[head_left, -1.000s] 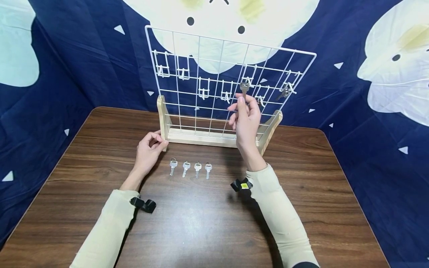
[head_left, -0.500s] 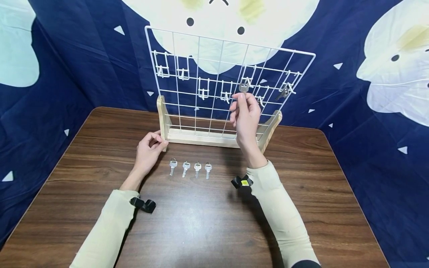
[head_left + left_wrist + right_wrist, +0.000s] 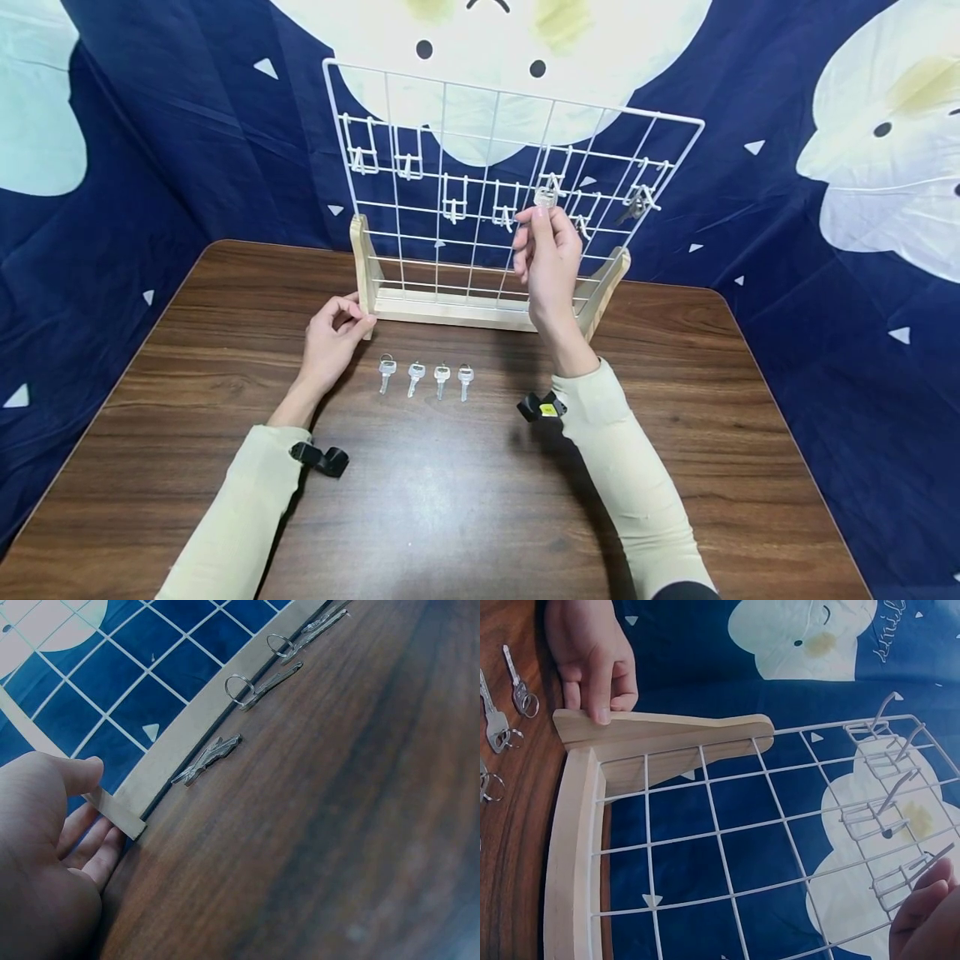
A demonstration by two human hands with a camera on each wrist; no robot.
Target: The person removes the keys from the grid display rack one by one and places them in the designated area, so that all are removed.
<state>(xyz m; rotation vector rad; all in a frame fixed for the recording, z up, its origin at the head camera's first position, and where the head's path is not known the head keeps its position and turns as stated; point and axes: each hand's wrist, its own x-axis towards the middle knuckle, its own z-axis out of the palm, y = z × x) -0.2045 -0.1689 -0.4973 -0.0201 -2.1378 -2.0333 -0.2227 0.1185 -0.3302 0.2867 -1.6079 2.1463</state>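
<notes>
pinching a small silver key (image 3: 545,197) between thumb and fingertips, the right hand (image 3: 552,271) holds it up in front of the wire rack (image 3: 474,242), just at a white hook (image 3: 553,180). the key's long axis runs roughly up and down, its wide head upward; the blade is hidden by the fingers. whether it touches the hook i cannot tell.

the left hand (image 3: 330,343) grips the rack's left wooden side piece (image 3: 364,267) low down, thumb on the near side and fingers behind.

four more keys lie in a row on the brown table (image 3: 420,500), in front of the wooden base (image 3: 453,311): the leftmost key (image 3: 387,372), the second key (image 3: 416,378), the third key (image 3: 442,380) and the rightmost key (image 3: 466,382). their heads are toward the rack and their blades point back toward the person; the second leans a little, tip to the left.

as for what the rack bears, a dark key (image 3: 637,206) hangs from the far-right hook (image 3: 649,193), its blade slanting down and left. the lower-right hook (image 3: 582,225) is partly covered by the right hand.
</notes>
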